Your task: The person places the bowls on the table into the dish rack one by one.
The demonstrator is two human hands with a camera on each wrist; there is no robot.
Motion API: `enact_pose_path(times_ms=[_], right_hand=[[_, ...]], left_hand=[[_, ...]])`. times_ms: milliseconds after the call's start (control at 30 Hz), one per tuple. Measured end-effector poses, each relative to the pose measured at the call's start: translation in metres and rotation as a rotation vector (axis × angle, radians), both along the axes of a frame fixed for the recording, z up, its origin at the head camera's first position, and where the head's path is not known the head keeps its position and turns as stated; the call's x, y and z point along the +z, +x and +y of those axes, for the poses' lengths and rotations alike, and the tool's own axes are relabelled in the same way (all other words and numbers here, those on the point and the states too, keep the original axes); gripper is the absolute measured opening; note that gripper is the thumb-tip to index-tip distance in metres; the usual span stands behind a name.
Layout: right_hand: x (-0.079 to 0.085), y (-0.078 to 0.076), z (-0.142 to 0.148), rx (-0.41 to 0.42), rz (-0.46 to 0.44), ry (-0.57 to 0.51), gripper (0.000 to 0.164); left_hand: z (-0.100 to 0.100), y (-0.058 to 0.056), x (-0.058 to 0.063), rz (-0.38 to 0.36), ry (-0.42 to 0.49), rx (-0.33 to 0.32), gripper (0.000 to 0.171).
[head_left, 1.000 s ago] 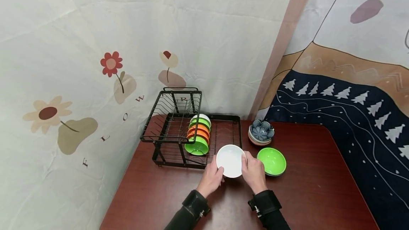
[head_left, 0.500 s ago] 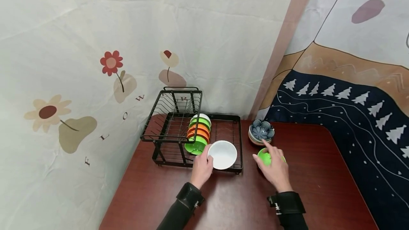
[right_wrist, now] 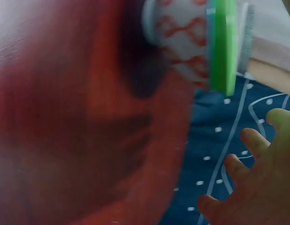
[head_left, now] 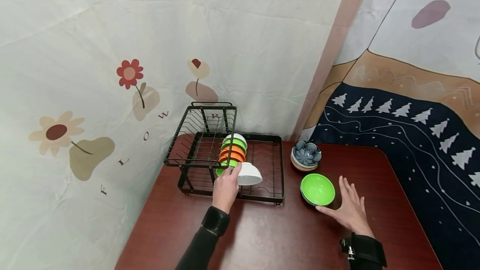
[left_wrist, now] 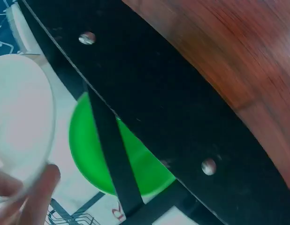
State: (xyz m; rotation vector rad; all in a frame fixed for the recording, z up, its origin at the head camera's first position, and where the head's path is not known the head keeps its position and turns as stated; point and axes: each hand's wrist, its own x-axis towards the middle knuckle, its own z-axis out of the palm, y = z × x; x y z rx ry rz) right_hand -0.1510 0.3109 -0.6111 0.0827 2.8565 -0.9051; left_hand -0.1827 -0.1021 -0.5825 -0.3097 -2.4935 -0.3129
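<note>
My left hand (head_left: 225, 188) pinches the rim of a white bowl (head_left: 250, 175), tipped on its side over the lower tier of a black dish rack (head_left: 258, 198). The left wrist view shows its fingers (left_wrist: 39, 192) at the edge of the white bowl (left_wrist: 23, 103). Behind that bowl, a row of white, green and orange bowls (head_left: 234, 154) stands tilted in the rack. My right hand (head_left: 352, 211) is spread and empty, just right of a green bowl (head_left: 317, 189). Under this green bowl (right_wrist: 224, 47), the right wrist view shows a red-patterned bowl (right_wrist: 185, 37).
Farther back, a blue-grey flower-shaped bowl (head_left: 306, 153) tops a small stack right of the rack. The rack's raised upper basket (head_left: 200, 163) overhangs its left side. Printed cloth (head_left: 262, 53) hangs behind the reddish-brown table (head_left: 375, 186).
My right hand has let go of the white bowl and moved right, past the green bowl. My left hand has carried the white bowl left over the rack and turned it on its side.
</note>
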Motion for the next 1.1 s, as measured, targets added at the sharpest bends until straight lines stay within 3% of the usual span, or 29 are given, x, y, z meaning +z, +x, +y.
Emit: enact_pose_path(times_ms=[200, 367, 567, 667, 867, 1100], right_hand=[[-0.025, 0.000, 0.012, 0.008, -0.163, 0.024, 0.153], [-0.040, 0.002, 0.017, 0.009, -0.249, 0.019, 0.156], [-0.057, 0.005, 0.020, 0.018, -0.264, 0.019, 0.160], [-0.060, 0.006, 0.019, 0.022, -0.256, 0.021, 0.160], [-0.059, 0.007, 0.017, 0.023, -0.255, 0.016, 0.158], [-0.057, 0.007, 0.017, 0.014, -0.257, 0.010, 0.158]], left_hand=[[-0.007, -0.002, -0.001, 0.053, -0.149, 0.026, 0.061], [-0.008, -0.006, -0.006, 0.077, -0.227, 0.034, 0.043], [-0.004, -0.009, -0.013, 0.083, -0.303, 0.044, 0.026], [-0.002, -0.008, -0.012, 0.085, -0.334, 0.054, 0.027], [-0.005, -0.002, -0.010, 0.046, -0.296, 0.046, 0.032], [-0.009, -0.003, -0.018, 0.051, -0.338, 0.052, 0.038]])
